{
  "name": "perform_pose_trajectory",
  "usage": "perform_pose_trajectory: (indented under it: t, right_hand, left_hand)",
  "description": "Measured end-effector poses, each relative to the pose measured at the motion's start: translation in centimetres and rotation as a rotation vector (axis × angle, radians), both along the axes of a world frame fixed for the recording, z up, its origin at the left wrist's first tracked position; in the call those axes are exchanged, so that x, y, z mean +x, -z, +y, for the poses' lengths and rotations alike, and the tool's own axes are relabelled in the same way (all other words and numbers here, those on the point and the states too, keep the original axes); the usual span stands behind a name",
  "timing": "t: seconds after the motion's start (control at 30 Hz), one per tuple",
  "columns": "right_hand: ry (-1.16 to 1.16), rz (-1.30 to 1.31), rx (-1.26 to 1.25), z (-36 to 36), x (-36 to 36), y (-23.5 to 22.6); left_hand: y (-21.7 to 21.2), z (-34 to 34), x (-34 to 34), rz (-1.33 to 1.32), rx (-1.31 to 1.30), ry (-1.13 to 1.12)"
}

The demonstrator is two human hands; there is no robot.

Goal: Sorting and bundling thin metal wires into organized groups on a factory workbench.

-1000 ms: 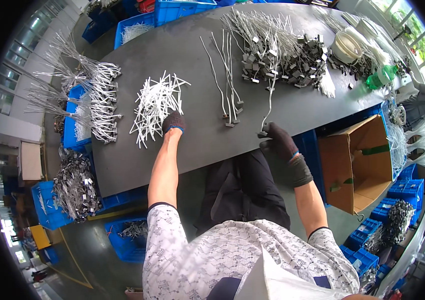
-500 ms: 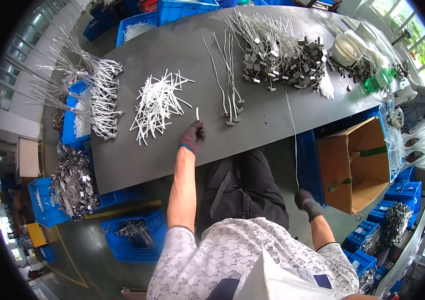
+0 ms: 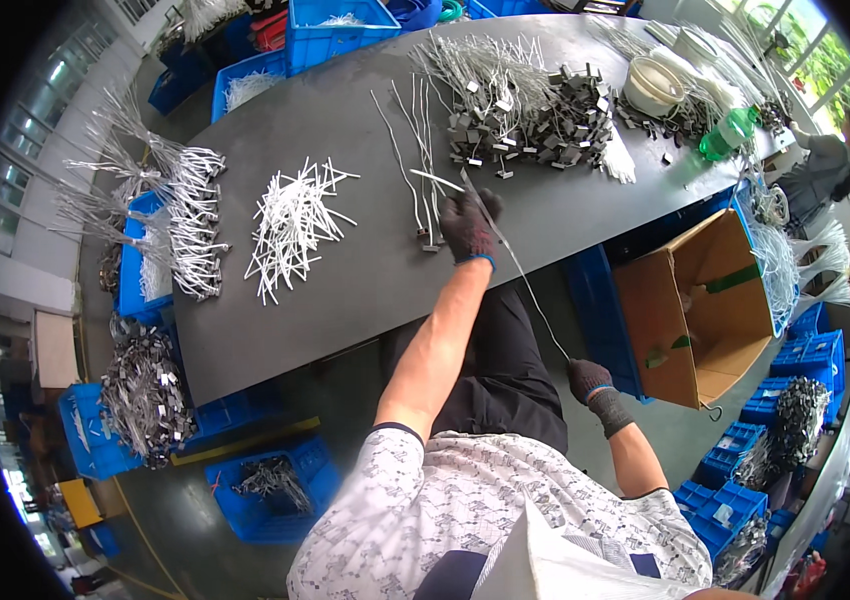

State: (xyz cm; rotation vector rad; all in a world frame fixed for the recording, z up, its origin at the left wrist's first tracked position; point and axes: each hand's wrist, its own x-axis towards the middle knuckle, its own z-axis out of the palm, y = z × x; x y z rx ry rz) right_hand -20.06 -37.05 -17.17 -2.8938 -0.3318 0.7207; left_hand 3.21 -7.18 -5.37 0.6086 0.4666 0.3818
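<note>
My left hand [image 3: 469,228], in a dark knitted glove, is closed over the table near its front edge. A short white sleeve tube [image 3: 435,180] sticks out from its fingers. A long thin pale wire [image 3: 522,268] passes at the same fingers and runs down past the table edge to my right hand [image 3: 590,380]. That gloved hand is closed on the wire's lower end, beside my right thigh. Left of my left hand lie a few wires with dark connectors [image 3: 429,240]. A loose pile of white sleeve tubes [image 3: 295,225] lies farther left.
Bundled wires with dark connectors [image 3: 565,125] cover the back of the table. A green bottle [image 3: 728,134] and a white tub [image 3: 653,87] stand farther right. An open cardboard box [image 3: 660,320] is beside the table. Sleeved wire bundles [image 3: 195,215] hang at the left edge. Another person [image 3: 825,165] is at far right.
My left hand has moved right from beside the tube pile, bringing a white tube to the wire's upper end. My right hand, still on the wire, has shifted slightly up and left.
</note>
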Motion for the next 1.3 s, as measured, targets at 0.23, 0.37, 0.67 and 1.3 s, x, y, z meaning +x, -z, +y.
perform_pose_trajectory:
  t: [0.23,0.37,0.67,1.3]
  right_hand:
    - [0.011,0.06,-0.033,-1.7,-1.6,0.8]
    - [-0.04,0.101,-0.001,-3.2,-2.2,2.3]
    - [0.276,-0.162,1.119,11.9,7.9,-10.9]
    - [-0.049,-0.487,0.875,19.0,15.7,-7.4]
  left_hand:
    - [-2.3,1.8,-1.6,-0.112,0.401,-0.04]
    - [0.1,3.9,-2.7,0.006,0.62,0.304]
    - [2.1,-0.7,-9.0,0.108,0.78,0.581]
    - [1.9,4.4,-10.7,-0.05,1.296,0.48]
